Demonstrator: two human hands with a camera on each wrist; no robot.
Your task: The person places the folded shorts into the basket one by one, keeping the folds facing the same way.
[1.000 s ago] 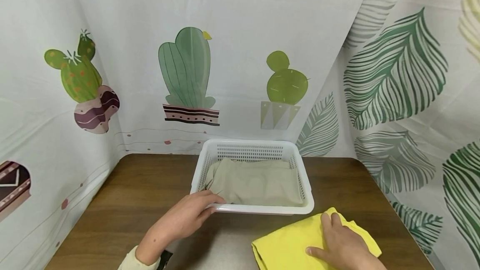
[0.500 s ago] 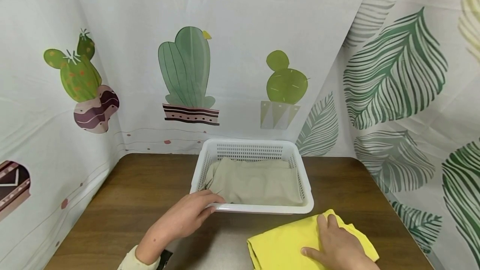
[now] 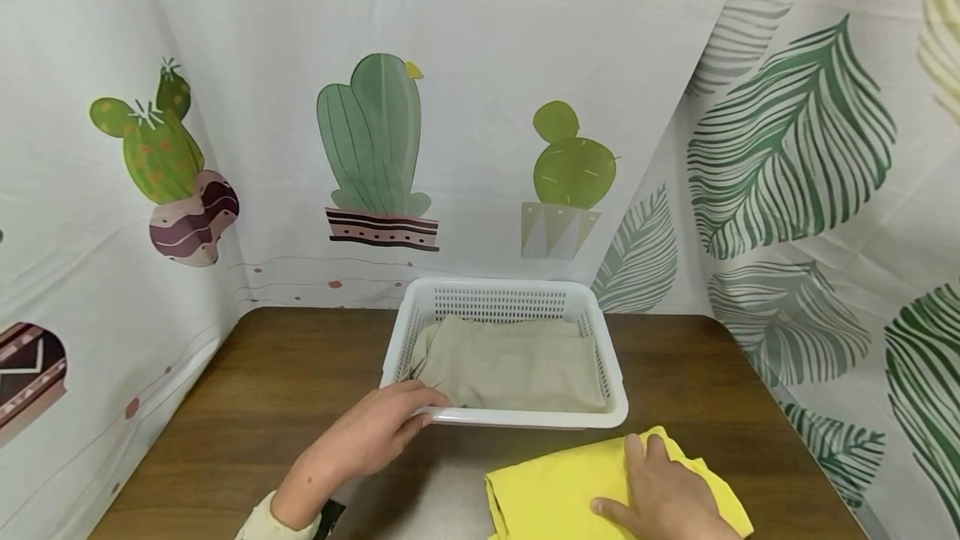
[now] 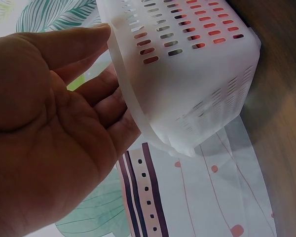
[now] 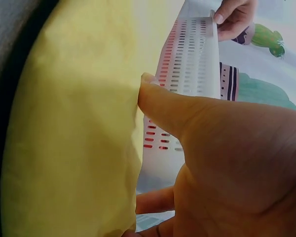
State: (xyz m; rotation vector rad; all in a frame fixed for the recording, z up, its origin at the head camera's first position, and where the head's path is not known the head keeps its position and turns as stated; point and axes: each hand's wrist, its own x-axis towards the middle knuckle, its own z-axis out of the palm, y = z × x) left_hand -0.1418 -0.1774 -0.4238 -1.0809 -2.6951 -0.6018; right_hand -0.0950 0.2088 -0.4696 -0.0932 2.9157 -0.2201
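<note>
yellow cloth (image 3: 558, 486): what's round it?

a curtain (image 3: 480, 15) hangs beyond the left hand (image 3: 386, 427) and the right hand (image 3: 667, 490), printed with cactuses and leaves. the brown table (image 3: 300, 357) runs below both.

and the basket (image 3: 517, 417)?

white, on the table, ahead and to the right of the left hand.

so where's the yellow cloth?

folded on the table under the right hand, reaching out to its left, near the basket but apart from it. some beige cloth (image 3: 510, 365) lies in the basket, just past the left hand's fingers.

how are the hands?

the left pinches the basket's edge, thumb on the outside. the right just touches the yellow cloth, fingers fairly straight, thumb spread well away.
</note>
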